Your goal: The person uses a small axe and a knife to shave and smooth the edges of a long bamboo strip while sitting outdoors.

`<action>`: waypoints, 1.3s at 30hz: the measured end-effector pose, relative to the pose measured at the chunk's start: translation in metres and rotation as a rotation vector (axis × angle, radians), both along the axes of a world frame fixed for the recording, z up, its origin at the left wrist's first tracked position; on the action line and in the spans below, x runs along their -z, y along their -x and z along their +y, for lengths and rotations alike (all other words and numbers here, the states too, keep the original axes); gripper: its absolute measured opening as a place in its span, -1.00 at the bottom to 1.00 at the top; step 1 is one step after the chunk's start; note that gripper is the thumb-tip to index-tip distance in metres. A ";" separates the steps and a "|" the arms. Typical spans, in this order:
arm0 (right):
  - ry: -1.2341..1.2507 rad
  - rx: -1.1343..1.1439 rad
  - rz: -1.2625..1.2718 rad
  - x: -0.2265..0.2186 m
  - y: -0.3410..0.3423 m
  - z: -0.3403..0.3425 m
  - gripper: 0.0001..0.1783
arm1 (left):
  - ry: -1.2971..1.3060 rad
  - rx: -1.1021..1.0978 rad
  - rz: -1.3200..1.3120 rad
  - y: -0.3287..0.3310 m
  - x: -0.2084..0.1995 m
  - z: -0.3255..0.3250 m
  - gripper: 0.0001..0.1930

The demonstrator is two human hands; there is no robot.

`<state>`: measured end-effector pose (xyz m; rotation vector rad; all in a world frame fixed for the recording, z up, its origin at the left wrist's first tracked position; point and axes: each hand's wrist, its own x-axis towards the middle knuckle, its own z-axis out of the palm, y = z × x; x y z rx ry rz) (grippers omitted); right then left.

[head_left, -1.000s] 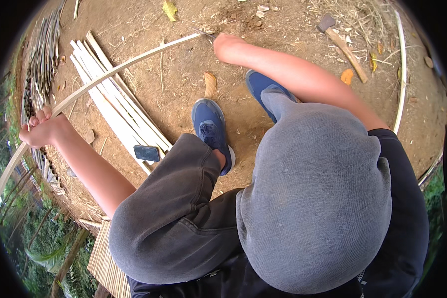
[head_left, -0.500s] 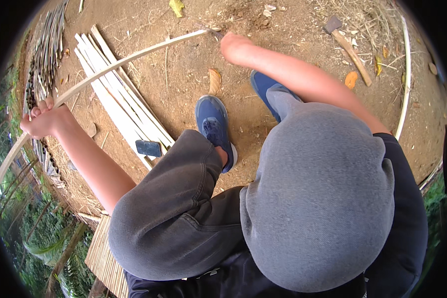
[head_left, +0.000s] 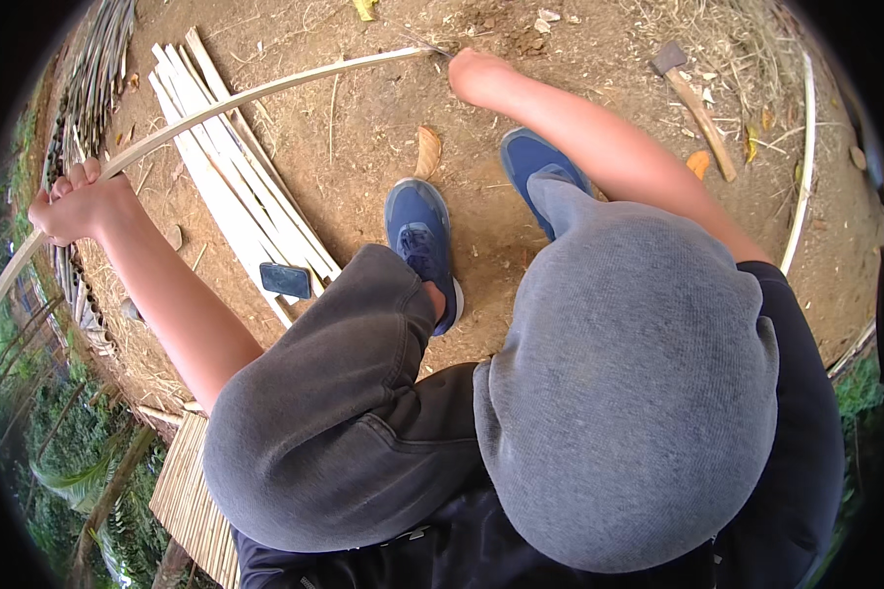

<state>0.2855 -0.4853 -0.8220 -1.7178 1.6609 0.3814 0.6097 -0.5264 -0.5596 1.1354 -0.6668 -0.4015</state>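
Note:
A long pale strip of wood or bamboo [head_left: 236, 101] arches from the left edge across to the far middle. My left hand [head_left: 81, 204] is wrapped round it at the far left, and its near end runs on past my fist. At the strip's far end my right hand [head_left: 479, 79] is closed, back of the hand toward me. From that fist juts a thin dark blade, seemingly of a knife [head_left: 434, 45], against or very near the strip's tip. Its handle is hidden in my fingers.
Split pale strips [head_left: 250, 187] lie bundled on the dirt, a phone [head_left: 285, 281] on their near end. A hatchet [head_left: 697, 113] lies far right, beside another curved strip [head_left: 805, 167]. Dark thin sticks [head_left: 93, 79] are piled far left. A slatted seat [head_left: 198, 491] shows lower left.
My left hand has shifted slightly left and away, carrying the strip along. My right hand has moved a little right and farther off, and the blade shows more clearly at the strip's tip.

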 end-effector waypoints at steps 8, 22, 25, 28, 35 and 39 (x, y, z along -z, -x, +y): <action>-0.031 0.046 0.000 0.011 0.009 0.012 -0.66 | 0.045 0.064 -0.008 0.004 -0.007 -0.001 -0.75; -0.061 -0.399 0.151 0.013 0.002 -0.023 -0.70 | -0.013 -0.023 -0.097 0.026 -0.005 0.002 -0.74; 0.043 -0.152 -0.034 0.020 -0.002 -0.023 -0.66 | 0.018 0.045 -0.027 0.003 0.000 -0.002 -0.76; 0.033 -0.132 0.007 0.021 0.005 0.003 -0.62 | 0.021 -0.044 -0.043 0.029 -0.008 0.010 -0.73; -0.080 0.017 -0.047 -0.011 0.004 -0.010 -0.65 | 0.012 -0.029 -0.009 0.028 -0.005 0.008 -0.71; -0.001 -0.080 -0.025 0.019 0.005 -0.010 -0.62 | 0.021 -0.014 0.003 0.033 -0.010 0.008 -0.70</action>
